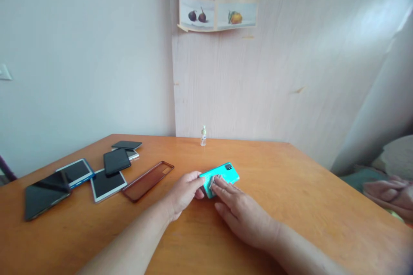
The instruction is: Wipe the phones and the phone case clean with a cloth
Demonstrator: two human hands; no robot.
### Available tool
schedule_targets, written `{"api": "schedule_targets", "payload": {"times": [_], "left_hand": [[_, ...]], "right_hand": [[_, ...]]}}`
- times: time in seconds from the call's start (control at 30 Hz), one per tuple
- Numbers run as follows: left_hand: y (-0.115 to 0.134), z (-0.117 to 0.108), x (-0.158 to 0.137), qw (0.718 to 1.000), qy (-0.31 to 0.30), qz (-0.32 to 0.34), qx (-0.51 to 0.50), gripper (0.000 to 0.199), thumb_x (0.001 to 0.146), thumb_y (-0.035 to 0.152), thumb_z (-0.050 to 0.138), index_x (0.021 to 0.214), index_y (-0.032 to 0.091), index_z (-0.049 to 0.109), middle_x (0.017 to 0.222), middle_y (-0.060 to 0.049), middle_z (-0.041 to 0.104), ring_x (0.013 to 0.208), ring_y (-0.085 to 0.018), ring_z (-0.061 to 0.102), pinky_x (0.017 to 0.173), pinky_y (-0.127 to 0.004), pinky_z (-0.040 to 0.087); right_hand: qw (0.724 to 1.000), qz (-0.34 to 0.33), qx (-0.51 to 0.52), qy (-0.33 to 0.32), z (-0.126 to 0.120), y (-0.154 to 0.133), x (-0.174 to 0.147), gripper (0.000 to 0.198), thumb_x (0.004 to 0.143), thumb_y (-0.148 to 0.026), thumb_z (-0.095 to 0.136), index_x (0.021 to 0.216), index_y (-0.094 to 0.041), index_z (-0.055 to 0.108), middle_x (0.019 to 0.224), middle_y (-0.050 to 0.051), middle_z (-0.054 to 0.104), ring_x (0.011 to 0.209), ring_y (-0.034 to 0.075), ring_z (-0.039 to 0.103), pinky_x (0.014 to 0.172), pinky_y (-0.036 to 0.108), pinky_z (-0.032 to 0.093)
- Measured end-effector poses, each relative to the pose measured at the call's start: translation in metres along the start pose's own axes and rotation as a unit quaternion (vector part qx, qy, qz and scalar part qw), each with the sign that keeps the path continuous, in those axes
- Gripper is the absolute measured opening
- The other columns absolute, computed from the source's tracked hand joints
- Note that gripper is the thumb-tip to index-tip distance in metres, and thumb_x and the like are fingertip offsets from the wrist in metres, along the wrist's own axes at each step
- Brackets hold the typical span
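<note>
A turquoise smartphone [229, 172] is tilted above the wooden table, its back and dark camera block facing up. My left hand [186, 192] is closed on the phone's left end, thumb on top and fingers underneath. A small piece of white wipe [212, 181] lies against the phone's back. My right hand [240, 210] presses that wipe down with its fingertips, which partly cover it. To the left of my left hand, a clear brownish phone case [149, 181] rests on the table.
Several phones and tablets lie at the left, including a black tablet [47, 195], a blue-edged white tablet [76, 173] and a black phone [116, 161]. A small spray bottle [203, 136] stands near the back edge. Fruit pictures [219, 0] hang on the wall.
</note>
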State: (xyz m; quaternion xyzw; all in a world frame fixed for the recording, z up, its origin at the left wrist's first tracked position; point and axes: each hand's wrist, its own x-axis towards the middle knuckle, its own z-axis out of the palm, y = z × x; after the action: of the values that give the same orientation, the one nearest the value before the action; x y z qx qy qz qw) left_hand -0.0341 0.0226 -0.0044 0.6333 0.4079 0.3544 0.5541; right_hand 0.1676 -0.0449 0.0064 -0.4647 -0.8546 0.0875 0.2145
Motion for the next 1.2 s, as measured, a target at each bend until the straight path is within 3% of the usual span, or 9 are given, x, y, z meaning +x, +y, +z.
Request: {"api": "schedule_targets", "payload": {"times": [0.1,0.27,0.43,0.57,0.67,0.83,1.03,1.2], "left_hand": [[0.001,0.001,-0.001,1.0,-0.011,0.014,0.007,0.029,0.086,0.044,0.053,0.09,0.015,0.059,0.072,0.0,0.059,0.065,-0.013,0.053,0.066,-0.026,0.04],[0.001,0.003,-0.001,1.0,-0.011,0.015,0.016,0.026,0.086,0.04,0.051,0.089,0.015,0.059,0.072,0.0,0.059,0.064,-0.013,0.052,0.066,-0.026,0.04],[0.002,0.003,-0.002,0.999,-0.025,0.019,0.007,0.024,0.086,0.036,0.048,0.089,0.015,0.059,0.075,0.0,0.06,0.065,-0.013,0.053,0.066,-0.026,0.041],[0.004,0.004,-0.004,0.999,-0.021,0.026,0.033,0.022,0.086,0.034,0.048,0.088,0.016,0.06,0.07,0.001,0.058,0.065,-0.014,0.052,0.066,-0.026,0.04],[0.004,0.005,-0.006,0.999,-0.031,0.025,0.031,0.02,0.082,0.029,0.052,0.094,0.016,0.061,0.078,0.001,0.062,0.068,-0.014,0.053,0.068,-0.026,0.041],[0.004,0.009,-0.008,0.997,-0.046,0.06,0.015,0.025,0.076,0.025,0.063,0.1,0.016,0.062,0.095,-0.003,0.066,0.09,-0.019,0.058,0.08,-0.027,0.042],[0.003,0.014,-0.007,0.998,-0.029,0.057,0.02,0.024,0.078,0.028,0.065,0.098,0.016,0.059,0.092,-0.003,0.066,0.089,-0.019,0.058,0.078,-0.028,0.043],[0.002,0.014,-0.008,0.996,-0.017,0.082,0.043,0.022,0.079,0.032,0.066,0.094,0.017,0.059,0.094,-0.003,0.066,0.092,-0.021,0.058,0.077,-0.028,0.043]], "right_hand": [[0.999,-0.029,0.001,-0.019,0.0,-0.005,-0.001,0.052,0.097,-0.03,0.041,0.148,-0.022,0.037,0.155,0.005,0.031,0.144,0.022,0.025,0.118,0.041,0.025],[0.998,0.059,-0.029,0.023,0.002,0.015,0.001,0.053,0.096,-0.032,0.042,0.147,-0.018,0.04,0.153,0.011,0.033,0.141,0.025,0.031,0.116,0.045,0.03],[0.999,-0.039,-0.013,-0.01,0.004,0.004,0.001,0.052,0.098,-0.03,0.037,0.15,-0.024,0.033,0.156,0.004,0.03,0.144,0.021,0.025,0.118,0.042,0.025],[0.999,0.007,-0.038,0.01,0.008,0.01,0.004,0.052,0.099,-0.033,0.036,0.149,-0.02,0.035,0.156,0.006,0.027,0.144,0.022,0.024,0.118,0.044,0.025],[0.998,0.039,-0.036,0.019,0.009,0.013,0.004,0.054,0.099,-0.036,0.036,0.15,-0.019,0.033,0.157,0.009,0.025,0.144,0.023,0.023,0.118,0.045,0.026],[0.999,-0.024,0.019,-0.018,0.005,-0.004,0.002,0.051,0.101,-0.041,0.031,0.149,-0.026,0.034,0.157,0.002,0.026,0.145,0.021,0.02,0.12,0.043,0.021],[1.0,0.017,0.022,0.005,0.003,0.0,0.003,0.054,0.1,-0.046,0.032,0.149,-0.022,0.035,0.157,0.005,0.025,0.145,0.023,0.021,0.12,0.044,0.021],[0.999,-0.027,0.041,-0.013,0.004,-0.006,0.002,0.052,0.101,-0.045,0.031,0.151,-0.028,0.029,0.158,0.0,0.022,0.146,0.02,0.017,0.12,0.043,0.018]]}}
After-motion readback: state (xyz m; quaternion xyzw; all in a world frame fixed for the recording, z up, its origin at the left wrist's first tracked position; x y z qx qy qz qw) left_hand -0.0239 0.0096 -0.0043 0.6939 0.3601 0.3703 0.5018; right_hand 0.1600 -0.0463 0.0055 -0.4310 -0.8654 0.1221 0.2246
